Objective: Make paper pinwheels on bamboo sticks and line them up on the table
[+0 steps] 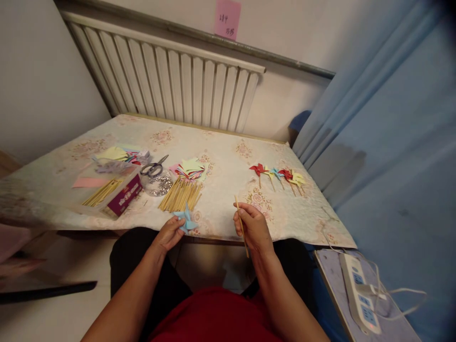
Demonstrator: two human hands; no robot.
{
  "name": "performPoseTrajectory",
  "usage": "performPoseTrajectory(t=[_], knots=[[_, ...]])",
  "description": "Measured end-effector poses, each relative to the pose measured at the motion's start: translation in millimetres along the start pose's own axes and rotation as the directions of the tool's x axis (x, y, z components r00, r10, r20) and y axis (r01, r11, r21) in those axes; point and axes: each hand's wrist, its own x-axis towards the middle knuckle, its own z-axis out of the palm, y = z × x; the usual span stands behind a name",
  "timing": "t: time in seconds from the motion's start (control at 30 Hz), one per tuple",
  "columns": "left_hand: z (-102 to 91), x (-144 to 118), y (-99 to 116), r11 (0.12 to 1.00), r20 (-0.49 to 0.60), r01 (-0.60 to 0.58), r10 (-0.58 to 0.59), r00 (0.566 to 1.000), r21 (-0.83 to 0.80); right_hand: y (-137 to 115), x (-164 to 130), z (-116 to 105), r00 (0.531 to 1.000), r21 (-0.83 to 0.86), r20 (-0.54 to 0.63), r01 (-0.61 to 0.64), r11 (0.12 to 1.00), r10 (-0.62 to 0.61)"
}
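Observation:
Between the thumb and fingers of my left hand is a light blue paper pinwheel head, near the table's front edge. My right hand grips a thin wooden stick, held steeply and apart from the pinwheel. Beyond my left hand lies a row of similar sticks, with a stack of coloured paper pieces behind it. Left of the sticks, a clear round dish holds many small shiny pins, and scissors rest across its rim. Several finished pinwheels on sticks lie at the right.
A box with more sticks stands at the left, near pink paper and another paper pile. A power strip with cords sits on a small stand at the lower right. Blue curtain hangs along the right; a radiator is behind the table.

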Motion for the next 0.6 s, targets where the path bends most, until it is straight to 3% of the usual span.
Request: performPoseTrajectory(t=[0.4,0.5,0.6], knots=[[7.0,-2,3,1.0,-0.032,0.001,-0.001,1.0,-0.02,2,0,0,1.0,-0.006,-0.005,0.002,1.0,-0.002],[23.6,-3,11,0.999,-0.031,-0.02,0.019,0.999,-0.046,4,1,0,1.0,-0.011,-0.004,0.003,1.0,-0.003],[58.1,-9,24,0.997,0.12,-0.055,0.062,0.991,-0.061,7,0,4,1.0,-0.024,-0.007,0.008,1.0,-0.008]])
